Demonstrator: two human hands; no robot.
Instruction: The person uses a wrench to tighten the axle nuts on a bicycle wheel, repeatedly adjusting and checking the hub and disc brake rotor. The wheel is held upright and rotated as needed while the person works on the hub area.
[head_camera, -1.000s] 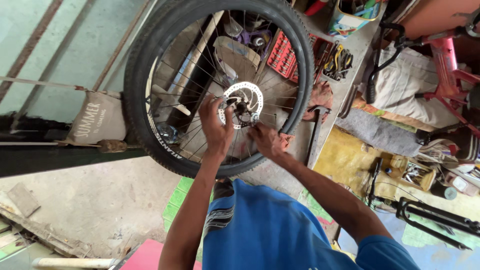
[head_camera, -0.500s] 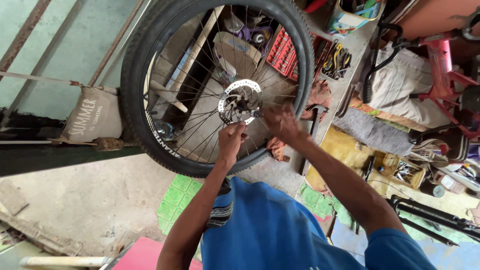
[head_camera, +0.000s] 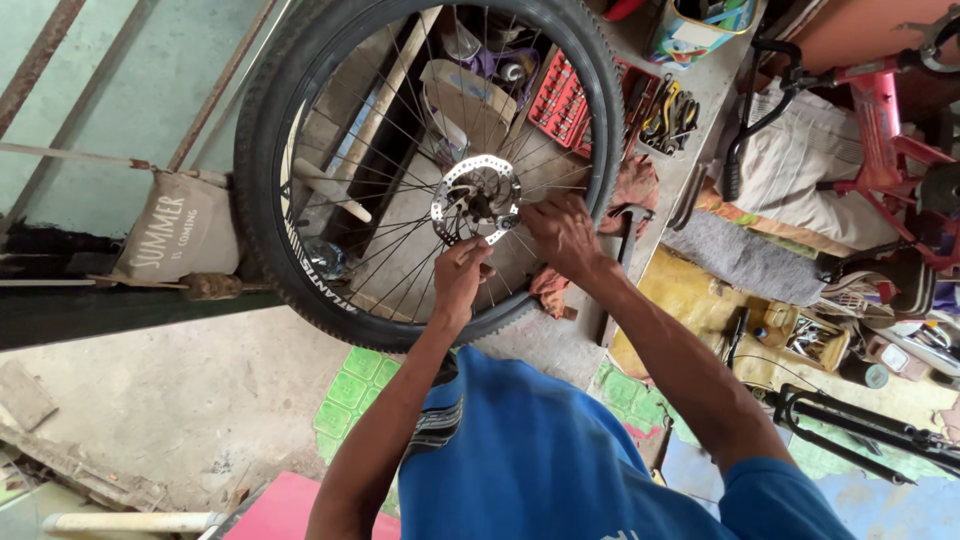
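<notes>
A cluttered workshop floor (head_camera: 150, 420) is seen below. A bicycle wheel (head_camera: 430, 170) is held upright; the left hand (head_camera: 462, 275) and right hand (head_camera: 560, 232) are pinched at its brake disc (head_camera: 476, 199), steadying the hub.

We find a bicycle repair workshop: a spoked wheel (head_camera: 430, 170) stands on a concrete floor (head_camera: 150, 400), with a red socket set (head_camera: 560, 100), pliers (head_camera: 670, 115) and a pink bike frame (head_camera: 890, 120) nearby.
</notes>
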